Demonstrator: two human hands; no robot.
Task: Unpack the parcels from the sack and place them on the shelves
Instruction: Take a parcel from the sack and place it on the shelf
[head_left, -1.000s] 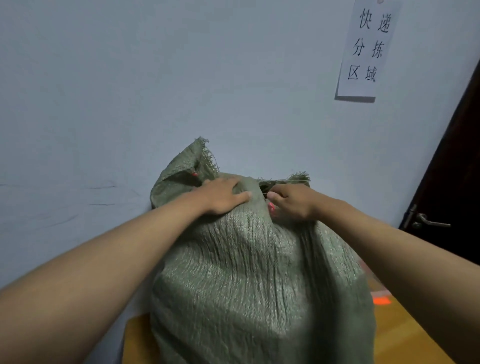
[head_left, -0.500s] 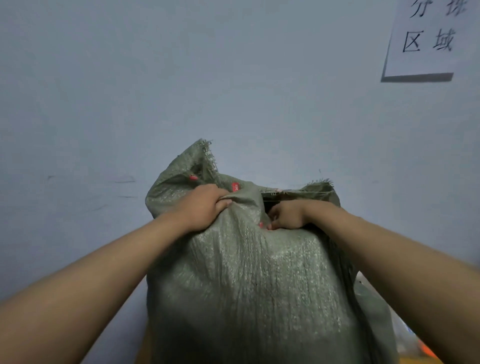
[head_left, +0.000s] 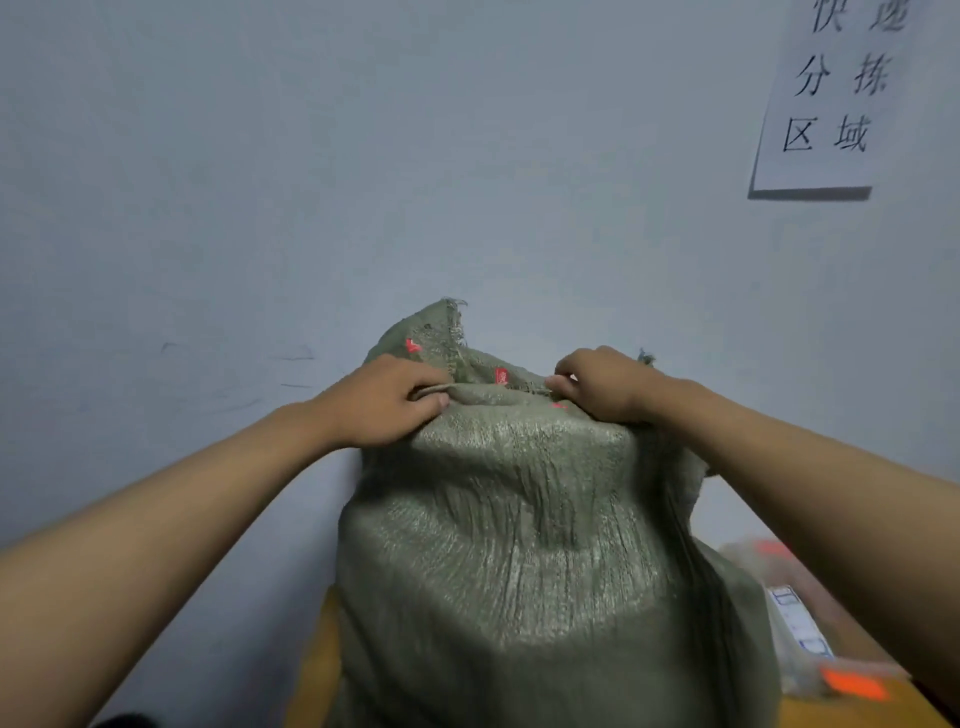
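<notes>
A tall green woven sack (head_left: 509, 561) stands upright in front of me on a wooden surface, bulging with contents that I cannot see. My left hand (head_left: 387, 400) grips the near rim of the sack's mouth on the left side. My right hand (head_left: 602, 384) pinches the same rim further right. The rim is stretched between both hands, and a frayed flap with small red marks rises behind my left hand. At the lower right, beside the sack, lies a clear plastic parcel (head_left: 800, 634) with a white label and orange patches.
The pale blue wall (head_left: 363, 182) stands close behind the sack. A white paper sign (head_left: 831, 98) with black characters hangs on it at the upper right. The wooden surface (head_left: 311, 670) shows at the sack's lower left and lower right.
Both hands have moved apart along the rim and pulled it taut, and the dark gap of the mouth no longer shows. The view has shifted, and the dark door at the right has left the frame.
</notes>
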